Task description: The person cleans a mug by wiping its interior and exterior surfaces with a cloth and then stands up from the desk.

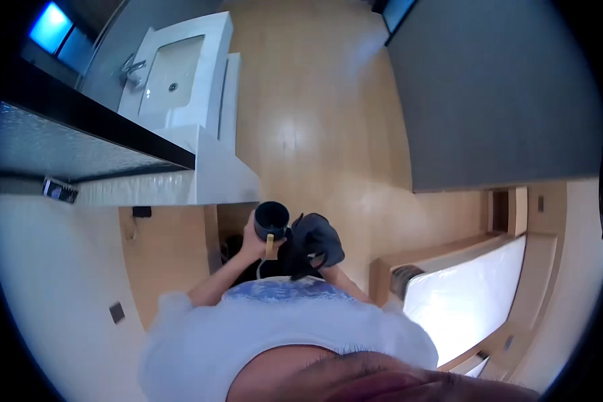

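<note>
My left hand (250, 242) is wrapped round a dark mug (272, 216), whose light wood-coloured handle points back toward my body. The mug's open top faces up, and its inside looks dark. Just to its right, in front of my waist, is a dark grey, soft-looking item (319, 236) with black straps or loops. My right hand (319, 261) is at its near side and appears to hold it. Most of that hand's fingers are hidden by the item, and its exact kind does not show.
A white washbasin (174, 80) with a chrome tap (132, 67) stands ahead on the left, beside a dark-framed glass partition (80, 144). Wooden floor (295, 141) runs ahead. A large grey panel (496, 94) rises at right, above a wood-framed white surface (469, 288).
</note>
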Demonstrator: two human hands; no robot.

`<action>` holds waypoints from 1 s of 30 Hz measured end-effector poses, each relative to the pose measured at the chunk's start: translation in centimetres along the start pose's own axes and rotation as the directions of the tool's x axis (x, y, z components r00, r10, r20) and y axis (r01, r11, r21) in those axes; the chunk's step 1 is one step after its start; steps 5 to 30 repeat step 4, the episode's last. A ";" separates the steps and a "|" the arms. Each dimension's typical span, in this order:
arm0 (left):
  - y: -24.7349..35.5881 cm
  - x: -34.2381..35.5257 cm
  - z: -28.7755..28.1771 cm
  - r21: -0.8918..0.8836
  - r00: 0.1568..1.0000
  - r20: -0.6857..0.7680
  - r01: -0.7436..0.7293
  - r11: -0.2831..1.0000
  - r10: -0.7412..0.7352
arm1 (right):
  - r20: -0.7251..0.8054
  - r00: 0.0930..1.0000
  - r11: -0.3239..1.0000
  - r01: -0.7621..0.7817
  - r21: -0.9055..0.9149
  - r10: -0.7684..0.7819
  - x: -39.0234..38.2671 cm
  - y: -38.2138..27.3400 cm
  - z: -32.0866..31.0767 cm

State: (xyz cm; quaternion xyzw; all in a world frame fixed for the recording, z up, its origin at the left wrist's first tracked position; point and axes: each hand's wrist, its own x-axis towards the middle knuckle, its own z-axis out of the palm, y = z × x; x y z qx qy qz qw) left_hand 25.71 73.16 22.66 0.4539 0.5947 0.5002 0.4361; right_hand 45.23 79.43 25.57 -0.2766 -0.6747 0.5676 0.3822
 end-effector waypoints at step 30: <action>2.7 3.1 1.1 -0.018 0.995 -0.057 0.084 0.996 -0.085 | -0.276 0.938 0.977 -0.192 0.092 0.210 4.4 3.7 -2.8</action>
